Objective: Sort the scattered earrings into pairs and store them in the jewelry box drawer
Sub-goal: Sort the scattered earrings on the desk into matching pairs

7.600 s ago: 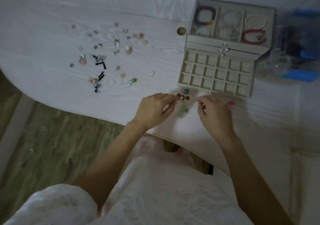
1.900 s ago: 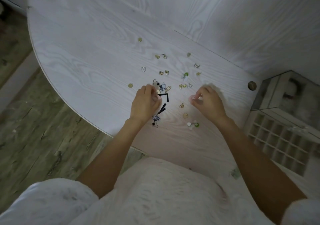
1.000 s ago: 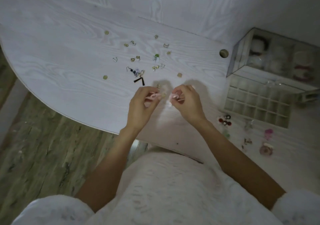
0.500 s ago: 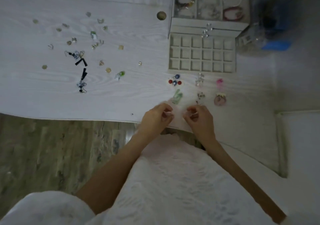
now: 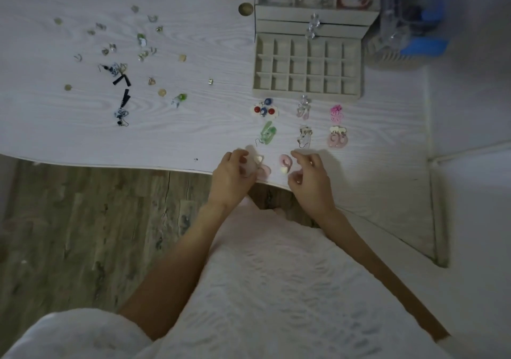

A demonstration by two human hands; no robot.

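Two pink disc earrings lie near the table's front edge. My left hand (image 5: 232, 175) pinches the left pink earring (image 5: 264, 168) with blurred fingertips. The right pink earring (image 5: 286, 162) rests on the table just left of my right hand (image 5: 311, 184), whose loosely curled fingers hold nothing. Several sorted pairs sit in front of the drawer: red-and-blue (image 5: 264, 110), clear (image 5: 303, 108), magenta (image 5: 336, 113), green (image 5: 267, 133), white (image 5: 305, 135), pink (image 5: 338, 137). The jewelry box drawer (image 5: 307, 96) is pulled out with bare compartments. Scattered earrings (image 5: 121, 81) lie at the left.
The jewelry box (image 5: 318, 18) holds bracelets in its top trays. A blue and clear container (image 5: 409, 27) stands to its right. A round cable hole (image 5: 245, 9) is left of the box. Wooden floor (image 5: 83, 234) lies below the table's curved edge.
Both hands carried a pink earring each from the scattered pile to the spot below the sorted pairs. The earrings now lie on the table, and my right hand has let go.
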